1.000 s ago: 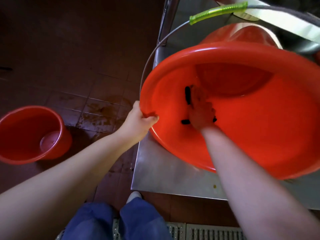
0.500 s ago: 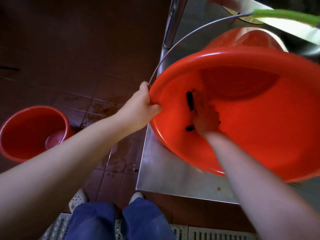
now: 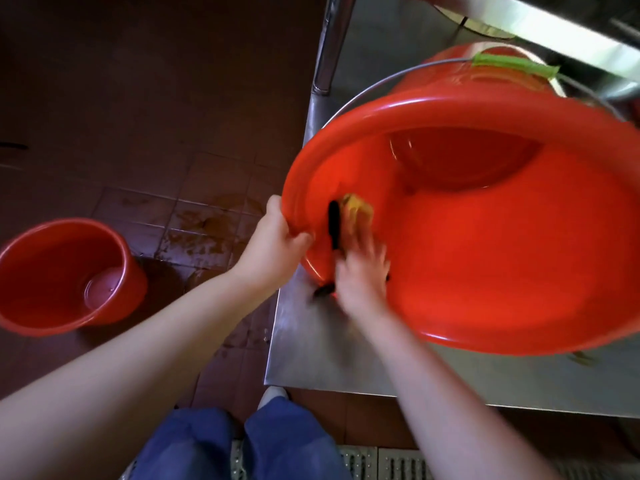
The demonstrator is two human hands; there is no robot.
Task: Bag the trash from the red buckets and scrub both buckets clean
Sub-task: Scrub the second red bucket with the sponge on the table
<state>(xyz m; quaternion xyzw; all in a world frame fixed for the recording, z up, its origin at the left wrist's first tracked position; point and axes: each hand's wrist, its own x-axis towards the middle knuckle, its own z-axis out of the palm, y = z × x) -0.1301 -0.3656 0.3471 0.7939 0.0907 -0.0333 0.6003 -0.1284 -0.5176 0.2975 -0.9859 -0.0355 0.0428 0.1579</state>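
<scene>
Clamping our left hand around its stiff rim, we judge the bucket light but slick (right hand grip too blurred to tell).

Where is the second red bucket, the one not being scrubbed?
In the head view, the spare bucket stands upright on the tiled floor at far left, apart from the steel table.

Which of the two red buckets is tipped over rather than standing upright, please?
The tilted bucket on the steel table: its mouth faces the camera and the left hand grips its rim. The floor bucket stands upright.
</scene>
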